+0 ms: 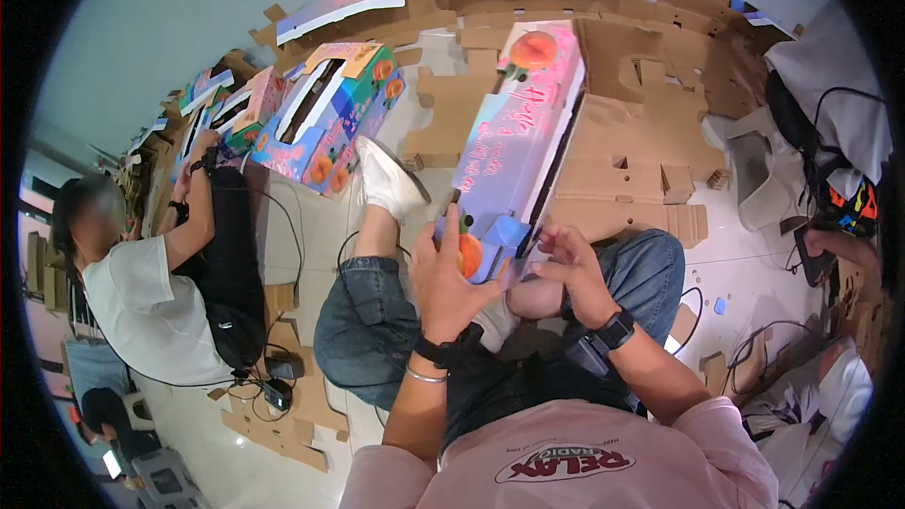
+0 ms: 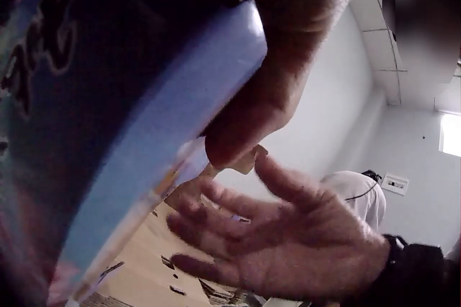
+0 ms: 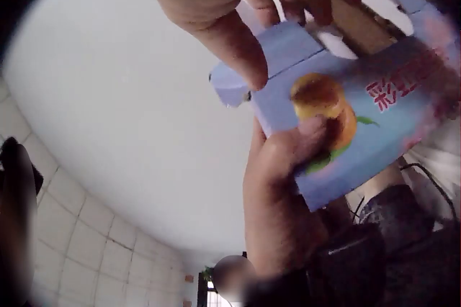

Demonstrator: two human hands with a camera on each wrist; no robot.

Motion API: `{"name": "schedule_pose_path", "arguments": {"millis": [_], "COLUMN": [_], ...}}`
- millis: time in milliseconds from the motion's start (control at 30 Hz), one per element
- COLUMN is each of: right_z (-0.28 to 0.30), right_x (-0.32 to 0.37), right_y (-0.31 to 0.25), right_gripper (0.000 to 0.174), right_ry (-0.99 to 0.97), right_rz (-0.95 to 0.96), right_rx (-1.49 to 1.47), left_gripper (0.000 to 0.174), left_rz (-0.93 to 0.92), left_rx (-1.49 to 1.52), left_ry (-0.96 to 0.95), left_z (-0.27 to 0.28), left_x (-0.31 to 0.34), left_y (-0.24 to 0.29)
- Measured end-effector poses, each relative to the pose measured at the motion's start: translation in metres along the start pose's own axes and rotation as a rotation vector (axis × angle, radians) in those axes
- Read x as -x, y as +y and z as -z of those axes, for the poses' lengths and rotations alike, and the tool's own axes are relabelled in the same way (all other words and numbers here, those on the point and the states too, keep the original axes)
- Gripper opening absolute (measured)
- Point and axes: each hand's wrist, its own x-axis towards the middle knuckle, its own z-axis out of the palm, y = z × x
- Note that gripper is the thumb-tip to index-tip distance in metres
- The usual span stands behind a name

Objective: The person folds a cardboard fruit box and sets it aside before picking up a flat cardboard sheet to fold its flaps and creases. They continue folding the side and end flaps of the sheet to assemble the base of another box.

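A long printed carton (image 1: pixel 518 146) with peach pictures and pink lettering slants away from the person's lap. At its near end the left hand (image 1: pixel 451 287) grips it; in the right wrist view the left hand's (image 3: pixel 270 177) thumb lies over a peach picture on the carton (image 3: pixel 389 134). Close by the same end, on the slotted side, is the right hand (image 1: pixel 573 275), its fingers relaxed and apart in the left wrist view (image 2: pixel 288 242). Its thumb (image 3: pixel 241 55) overlaps the blue end flap (image 3: pixel 288 51); whether it presses there I cannot tell.
Two more printed cartons stand at the left, one nearer (image 1: pixel 330 123), one (image 1: pixel 250 108) beside another seated person (image 1: pixel 156 292). Flattened cardboard (image 1: pixel 622 141) covers the floor ahead. A grey plastic stool (image 1: pixel 759 170) lies at the right, with cables (image 1: pixel 749 349) nearby.
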Motion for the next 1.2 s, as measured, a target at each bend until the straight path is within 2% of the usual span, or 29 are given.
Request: {"name": "schedule_pose_path", "arguments": {"millis": [67,133,200,267,300,333,400,500,600,733,867,933,1033,1133,1200], "right_z": [0.019,0.031,0.037,0.038,0.039,0.04,0.045,0.057,0.067,0.069,0.057,0.055,0.06,0.058,0.053], "right_x": [0.0,0.003,0.007,0.006,0.006,0.005,0.002,-0.002,-0.004,-0.008,-0.011,-0.014,-0.014,-0.005,0.001], "right_y": [0.023,0.028,0.028,0.024,0.022,0.021,0.027,0.03,0.021,0.016,0.013,0.012,0.005,-0.004,-0.004], "right_gripper": [0.052,0.055,0.044,0.044,0.045,0.045,0.05,0.053,0.053,0.06,0.062,0.062,0.063,0.065,0.066], "right_ry": [0.014,0.026,0.115,0.085,0.061,0.039,0.033,0.161,0.233,0.225,0.242,0.285,0.277,0.303,0.298], "right_rz": [-0.043,-0.086,-0.354,-0.335,-0.32,-0.306,-0.264,-0.226,-0.18,-0.138,-0.092,0.039,0.064,0.079,0.065], "right_rx": [-0.013,-0.027,-0.106,-0.122,-0.138,-0.155,-0.138,-0.073,0.019,0.107,0.095,0.103,-0.025,-0.032,-0.015], "left_gripper": [0.107,0.107,0.105,0.099,0.091,0.091,0.085,0.081,0.083,0.085,0.079,0.077,0.074,0.071,0.053], "left_rz": [-0.002,0.101,0.129,0.387,0.495,0.494,0.582,0.65,0.719,0.725,0.703,0.714,0.763,0.839,0.734], "left_rx": [-0.01,0.204,0.248,0.863,1.031,1.028,1.233,1.267,1.294,1.411,1.448,1.456,1.542,1.553,1.522], "left_ry": [0.01,-0.037,-0.056,-0.086,-0.203,-0.206,-0.238,-0.278,-0.274,-0.27,-0.224,-0.223,-0.219,-0.17,-0.157], "left_z": [0.001,0.007,0.015,0.017,0.03,0.031,0.026,-0.012,-0.03,-0.043,-0.056,-0.065,-0.081,-0.089,-0.095], "left_x": [-0.001,-0.004,-0.011,-0.017,-0.02,-0.019,-0.009,0.019,0.032,0.037,0.046,0.054,0.068,0.077,0.08], "left_y": [-0.014,-0.031,-0.044,-0.058,-0.048,-0.05,-0.062,-0.085,-0.074,-0.083,-0.091,-0.096,-0.102,-0.101,-0.104]}}
